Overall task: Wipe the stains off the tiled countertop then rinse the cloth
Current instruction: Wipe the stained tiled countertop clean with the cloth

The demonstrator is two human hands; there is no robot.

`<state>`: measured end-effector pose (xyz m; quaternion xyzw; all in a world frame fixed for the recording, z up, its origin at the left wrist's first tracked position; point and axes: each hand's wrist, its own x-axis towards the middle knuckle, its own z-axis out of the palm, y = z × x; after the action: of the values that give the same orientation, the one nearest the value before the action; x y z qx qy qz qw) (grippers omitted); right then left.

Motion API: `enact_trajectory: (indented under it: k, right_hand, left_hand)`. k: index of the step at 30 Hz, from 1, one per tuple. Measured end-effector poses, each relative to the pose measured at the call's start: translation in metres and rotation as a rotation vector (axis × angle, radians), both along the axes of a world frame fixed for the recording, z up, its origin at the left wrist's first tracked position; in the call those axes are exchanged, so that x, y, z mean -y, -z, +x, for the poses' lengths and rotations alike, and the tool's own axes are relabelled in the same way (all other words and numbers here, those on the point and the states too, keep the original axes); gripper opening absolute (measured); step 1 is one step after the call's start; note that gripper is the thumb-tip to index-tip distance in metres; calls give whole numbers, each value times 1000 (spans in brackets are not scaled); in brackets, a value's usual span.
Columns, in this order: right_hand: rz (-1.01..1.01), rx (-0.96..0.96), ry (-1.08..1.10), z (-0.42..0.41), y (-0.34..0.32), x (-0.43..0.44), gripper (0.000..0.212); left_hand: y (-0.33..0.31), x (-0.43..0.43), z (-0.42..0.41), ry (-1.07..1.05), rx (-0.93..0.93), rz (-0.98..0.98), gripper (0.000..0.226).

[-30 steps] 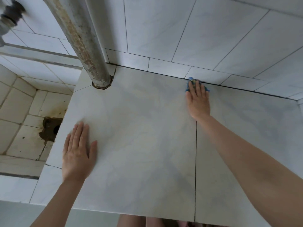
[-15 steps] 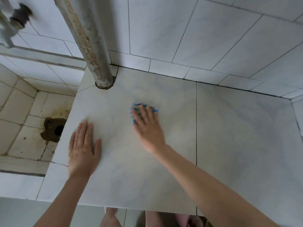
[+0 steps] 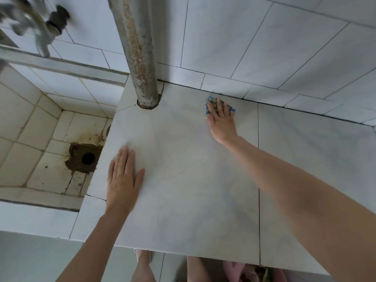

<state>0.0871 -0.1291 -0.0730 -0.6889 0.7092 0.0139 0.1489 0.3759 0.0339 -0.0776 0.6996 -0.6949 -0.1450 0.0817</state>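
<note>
Right hand flat, fingers straight, pressing blue cloth onto countertop near back wall. Left hand flat, fingers straight, resting on countertop beside sink.

Looks like a wash area in somebody's home, more a laundry or utility corner than a proper kitchen. Everything's tiled: the pale grey marble-look tiled countertop, the white glazed wall tiles behind it with dark grout lines, and off its left edge a sunken basin lined with cream square tiles. That basin has a round drain hole ringed in brown grime, and a blurry metal tap hangs above it. A rust-streaked grey metal pipe runs straight down through the countertop's far left corner. Bare legs show under the near edge, so pretty domestic.
</note>
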Motion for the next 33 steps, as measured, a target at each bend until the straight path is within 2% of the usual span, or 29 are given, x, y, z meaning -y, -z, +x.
enact_trajectory:
  k: [3,7,10,14,17,19,22,24,27,30,33]
  right_hand:
    - [-18,26,-93,50,0,-2,49]
    - [-100,68,-411,109,9,-42,55]
    - [-187,112,-594,135,17,-88,49]
    - [-204,191,-785,130,15,-148,44]
    - [-220,168,-861,102,13,-153,44]
    - [-212,125,-805,80,16,-132,46]
    - [-225,52,-495,47,16,-86,54]
    - [-161,24,-285,33,12,-64,62]
    - [-124,30,-143,43,9,-56,64]
    - [-211,57,-244,70,15,-84,49]
    - [-207,108,-512,93,18,-140,49]
  left_hand:
    - [-3,-2,6,15,-80,-3,64]
    - [-4,-18,13,-54,-99,-32,64]
    - [-1,-33,19,-76,-102,-45,62]
    - [-1,-51,28,-86,-89,-36,62]
    - [-1,-60,35,-64,-58,-27,62]
    - [0,-62,39,-34,-40,-25,62]
    - [0,-63,40,-29,-24,-7,63]
    - [1,-64,39,-31,-20,-6,63]
    - [3,-68,37,-37,-10,-9,64]
    - [5,-69,33,-58,2,-8,64]
    - [5,-69,30,-75,7,-4,65]
